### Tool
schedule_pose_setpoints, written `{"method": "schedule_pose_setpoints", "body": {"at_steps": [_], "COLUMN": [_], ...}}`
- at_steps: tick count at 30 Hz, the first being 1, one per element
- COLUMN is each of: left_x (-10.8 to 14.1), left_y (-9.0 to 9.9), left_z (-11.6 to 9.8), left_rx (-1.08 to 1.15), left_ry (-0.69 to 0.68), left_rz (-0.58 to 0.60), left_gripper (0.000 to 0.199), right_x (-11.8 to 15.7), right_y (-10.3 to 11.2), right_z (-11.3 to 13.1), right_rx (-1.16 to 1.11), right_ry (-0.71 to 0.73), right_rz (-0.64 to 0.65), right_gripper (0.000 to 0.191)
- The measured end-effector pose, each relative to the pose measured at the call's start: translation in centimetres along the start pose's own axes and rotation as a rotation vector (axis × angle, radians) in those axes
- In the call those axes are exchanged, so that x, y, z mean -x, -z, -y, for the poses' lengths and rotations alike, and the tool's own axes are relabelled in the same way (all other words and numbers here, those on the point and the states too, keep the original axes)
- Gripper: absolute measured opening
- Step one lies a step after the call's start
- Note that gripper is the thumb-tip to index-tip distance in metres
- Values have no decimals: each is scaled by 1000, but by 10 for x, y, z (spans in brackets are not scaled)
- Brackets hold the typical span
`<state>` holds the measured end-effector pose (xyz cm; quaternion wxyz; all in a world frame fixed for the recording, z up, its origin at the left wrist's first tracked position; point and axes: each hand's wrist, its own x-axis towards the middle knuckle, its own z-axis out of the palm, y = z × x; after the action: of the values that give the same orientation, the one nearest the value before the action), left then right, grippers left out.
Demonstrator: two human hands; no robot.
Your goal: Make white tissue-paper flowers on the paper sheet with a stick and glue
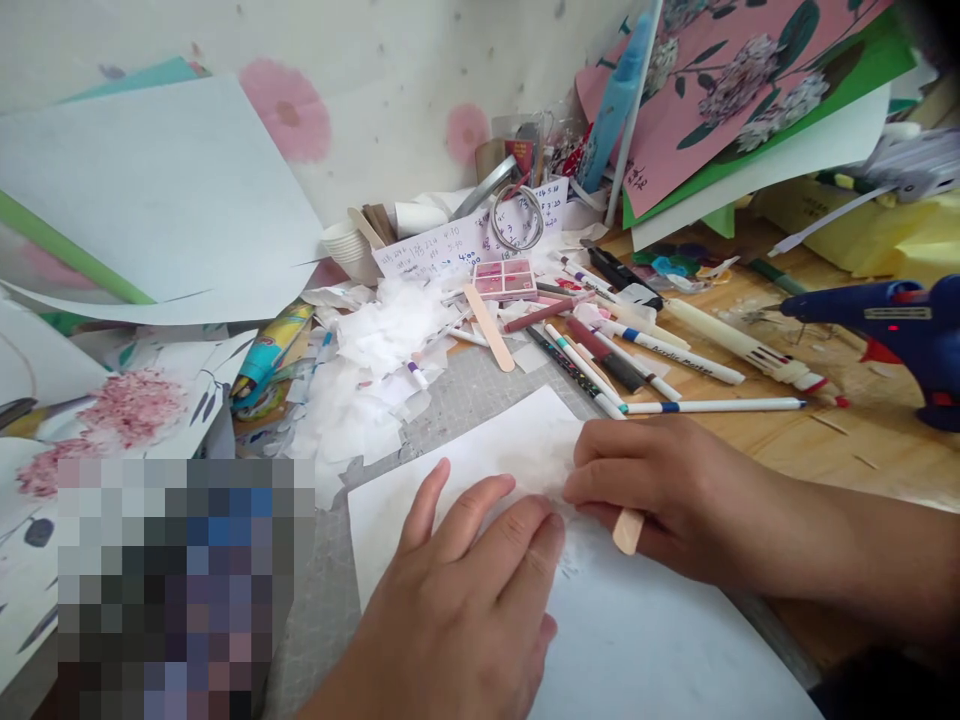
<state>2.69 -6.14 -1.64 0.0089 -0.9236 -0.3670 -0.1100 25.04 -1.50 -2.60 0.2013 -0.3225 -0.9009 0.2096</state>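
Note:
A sheet of white paper [630,640] lies on a grey cutting mat [330,560]. My left hand [480,570] rests on it, fingers stretched out and slightly spread. Close to those fingertips, my right hand [645,480] is closed around a wooden craft stick [628,530], one rounded end sticking out below the palm. Thin white tissue [544,455] lies on the sheet beside my right fingers, partly hidden by them. Faint grey marks show on the paper between both hands.
Torn white tissue [382,330] is heaped behind the paper. Another craft stick [489,328] and several markers [675,350] lie nearby. A blue glue gun [892,320] is at the right. Paper cups [349,250] stand at the back; painted flower sheets [720,110] lean at the right.

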Motion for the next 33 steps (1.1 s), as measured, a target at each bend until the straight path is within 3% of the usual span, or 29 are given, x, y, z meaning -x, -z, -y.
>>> {"method": "schedule_pose_setpoints", "body": {"at_steps": [6,10,18,24,29,33], "left_x": [0,0,1,3,4,4], "left_y": [0,4,7,9,5,-1], "left_z": [2,0,6,3,-1,2], "left_rx": [-25,-24,-71,-57,-41,-44], "left_ry": [-2,46,-38,-13,59,-10], "left_rz": [78,81,117,143,111,24], "left_gripper": [37,34,34,36,34,33], "right_x": [3,3,-1,2,4,4], "right_y": [-1,-2,0,4,6,5], "right_z": [4,3,-3,1,4,4], "right_rx": [0,37,25,-4,54,47], "right_ry": [48,-1,-67,4,32,19], "right_rz": [28,13,54,10,68,58], "right_gripper": [14,19,24,21,18,22]}}
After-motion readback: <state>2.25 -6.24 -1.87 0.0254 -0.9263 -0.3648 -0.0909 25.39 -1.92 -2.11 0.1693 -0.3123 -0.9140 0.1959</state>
